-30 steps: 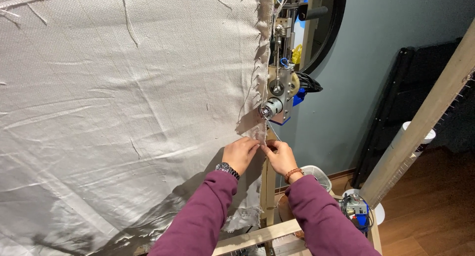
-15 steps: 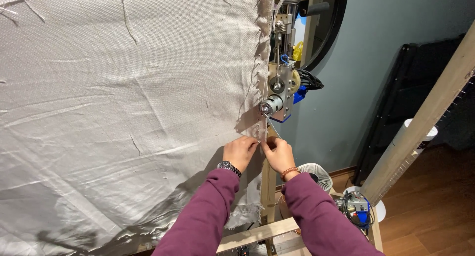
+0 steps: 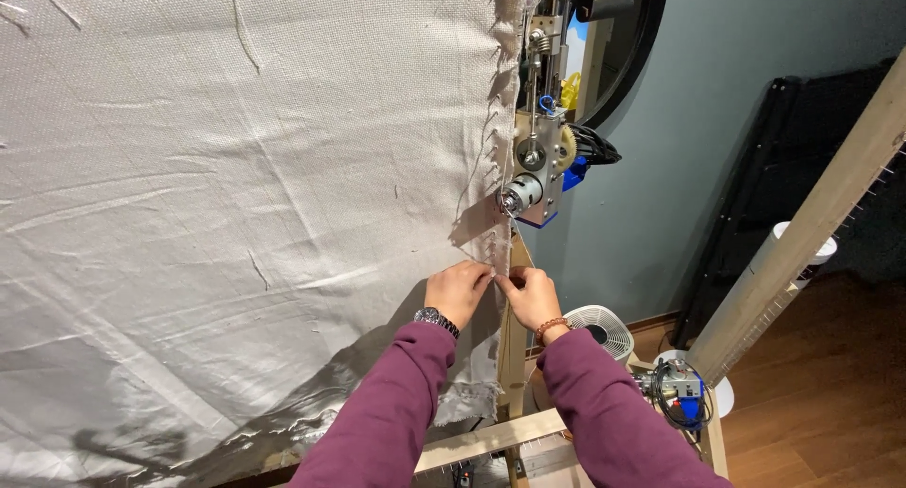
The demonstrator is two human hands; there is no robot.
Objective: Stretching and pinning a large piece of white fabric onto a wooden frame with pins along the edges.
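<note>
Stretched on its wooden frame [image 3: 514, 356], white cloth [image 3: 236, 186] is filling the left; both hands are sliding lower along its right edge. Left hand [image 3: 460, 292] and right hand [image 3: 529, 296] fingers are pinching that edge, closed tight.

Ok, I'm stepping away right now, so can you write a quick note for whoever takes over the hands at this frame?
Left hand: pinching the frayed right edge of the white cloth, just below the motor tool.
Right hand: pinching the same edge from the other side, against the upright wooden post.
Both hands almost touch each other.
Done: the cloth above the hands lies flat along the post.
Left: the cloth below the hands hangs loose and wrinkled at its bottom corner.
</note>
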